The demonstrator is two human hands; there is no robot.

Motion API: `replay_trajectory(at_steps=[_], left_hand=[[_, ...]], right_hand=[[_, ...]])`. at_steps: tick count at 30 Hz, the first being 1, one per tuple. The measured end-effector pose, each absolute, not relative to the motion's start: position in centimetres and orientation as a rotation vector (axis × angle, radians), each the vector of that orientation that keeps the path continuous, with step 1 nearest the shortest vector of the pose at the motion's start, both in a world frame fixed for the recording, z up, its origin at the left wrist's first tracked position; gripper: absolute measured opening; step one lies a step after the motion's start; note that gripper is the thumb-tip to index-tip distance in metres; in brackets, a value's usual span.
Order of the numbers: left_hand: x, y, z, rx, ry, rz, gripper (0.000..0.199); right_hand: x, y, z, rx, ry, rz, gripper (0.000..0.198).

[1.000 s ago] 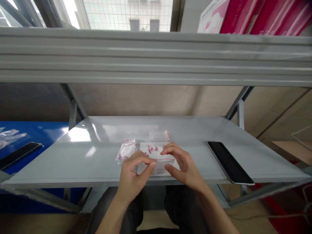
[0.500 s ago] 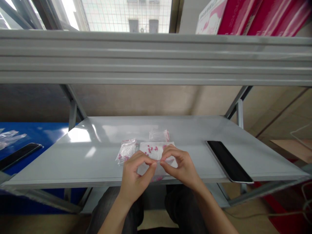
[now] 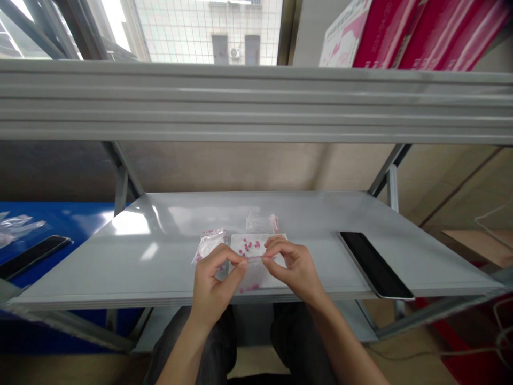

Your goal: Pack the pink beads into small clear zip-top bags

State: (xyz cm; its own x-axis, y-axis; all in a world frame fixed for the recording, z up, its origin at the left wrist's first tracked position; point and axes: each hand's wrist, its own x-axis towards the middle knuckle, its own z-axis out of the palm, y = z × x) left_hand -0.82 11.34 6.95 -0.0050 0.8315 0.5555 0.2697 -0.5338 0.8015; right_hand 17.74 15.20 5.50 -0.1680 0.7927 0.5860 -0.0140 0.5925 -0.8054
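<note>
Between my hands hangs a small clear zip bag [image 3: 253, 272] with a pinkish strip along its top edge and several pink bits at its bottom. My left hand [image 3: 216, 278] pinches the left end of that top edge between thumb and forefinger. At the right end my right hand [image 3: 294, 267] pinches the same edge, its fingers closed. Behind the bag lies a white sheet [image 3: 236, 239] with several small pink pieces [image 3: 250, 245] scattered on it. Just left of the sheet is a pile of clear bags [image 3: 209, 241], partly hidden by my left hand.
More clear bags [image 3: 262, 221] lie beyond the sheet. A black tablet [image 3: 374, 264] rests at the table's right. On a blue surface at left are a dark phone [image 3: 34, 255] and plastic bags [image 3: 18, 229]. A grey shelf beam [image 3: 256, 101] crosses above, carrying pink boxes [image 3: 412, 37].
My left hand has slid left along the bag's top edge, so the hands are farther apart and more of the edge shows. The right hand has barely moved.
</note>
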Motion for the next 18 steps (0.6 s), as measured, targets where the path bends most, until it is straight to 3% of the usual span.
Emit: replay_trajectory(at_steps=[9, 18], left_hand=[[-1.1, 11.7, 6.9, 1.756, 1.169, 1.572, 0.016], [-5.1, 12.4, 8.1, 1.556, 1.365, 1.698, 0.021]], right_hand=[[17.8, 15.4, 5.2, -0.688, -1.493, 0.939, 0.009], [12.1, 16.2, 9.0, -0.763, -1.546, 1.185, 0.009]])
